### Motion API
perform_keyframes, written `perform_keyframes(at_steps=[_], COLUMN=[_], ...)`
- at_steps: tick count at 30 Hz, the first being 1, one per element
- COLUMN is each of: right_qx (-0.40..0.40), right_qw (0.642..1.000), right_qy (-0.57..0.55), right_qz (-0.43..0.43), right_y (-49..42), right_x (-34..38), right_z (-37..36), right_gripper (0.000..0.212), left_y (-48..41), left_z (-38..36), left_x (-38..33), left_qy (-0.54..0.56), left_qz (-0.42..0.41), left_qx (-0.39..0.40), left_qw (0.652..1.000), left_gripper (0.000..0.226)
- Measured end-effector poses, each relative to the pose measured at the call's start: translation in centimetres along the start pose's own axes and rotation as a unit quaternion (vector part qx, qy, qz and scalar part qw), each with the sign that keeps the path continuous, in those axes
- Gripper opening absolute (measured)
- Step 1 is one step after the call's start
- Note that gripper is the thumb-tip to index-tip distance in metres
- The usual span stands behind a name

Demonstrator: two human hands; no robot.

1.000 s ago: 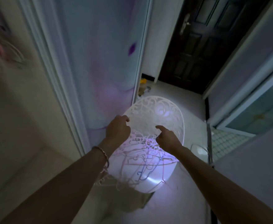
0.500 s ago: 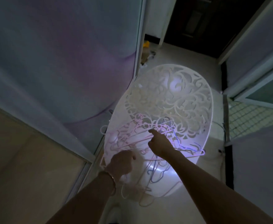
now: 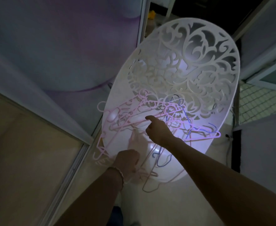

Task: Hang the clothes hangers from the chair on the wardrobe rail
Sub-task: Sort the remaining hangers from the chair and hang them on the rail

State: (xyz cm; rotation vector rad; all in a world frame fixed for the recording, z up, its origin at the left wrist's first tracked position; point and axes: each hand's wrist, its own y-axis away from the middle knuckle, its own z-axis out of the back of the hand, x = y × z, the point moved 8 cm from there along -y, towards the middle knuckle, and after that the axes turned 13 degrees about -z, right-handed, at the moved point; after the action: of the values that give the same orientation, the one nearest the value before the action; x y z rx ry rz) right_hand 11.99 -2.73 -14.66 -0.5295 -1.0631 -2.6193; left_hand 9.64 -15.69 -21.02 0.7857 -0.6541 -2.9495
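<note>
**Left hand: moved to the chair's near edge**

Your left hand [image 3: 127, 162], fingers curled round thin pink and blue plastic clothes hangers [image 3: 130, 110], has dropped to the near edge of the white plastic chair with a lace-cut back [image 3: 117, 95]. Right hand [image 3: 158, 129]: index out, rest curled, mid-seat. Lift looks imminent.

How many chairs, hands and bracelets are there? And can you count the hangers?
Chair: 1
Hands: 2, left hand and right hand
Bracelet: 1
Hangers: pink and blue, too tangled to count
Total: 4, hangers left out
</note>
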Motion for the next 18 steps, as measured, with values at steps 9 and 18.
perform_keyframes(at_steps=[9,18], right_qx=[0.019,0.024], right_qw=[0.999,0.997], right_qy=[-0.028,-0.057], right_qz=[-0.019,-0.04], right_y=[0.0,1.1], right_x=[-2.4,-4.8], right_z=[-2.2,-3.4], right_gripper=[0.048,0.048], left_y=[-0.5,1.3], left_z=[-2.5,0.1], left_x=[0.4,-3.6], left_qy=[0.002,-0.191], left_qz=[0.022,-0.066], left_qx=[0.022,-0.032], left_qw=[1.0,0.979], left_gripper=[0.022,0.029])
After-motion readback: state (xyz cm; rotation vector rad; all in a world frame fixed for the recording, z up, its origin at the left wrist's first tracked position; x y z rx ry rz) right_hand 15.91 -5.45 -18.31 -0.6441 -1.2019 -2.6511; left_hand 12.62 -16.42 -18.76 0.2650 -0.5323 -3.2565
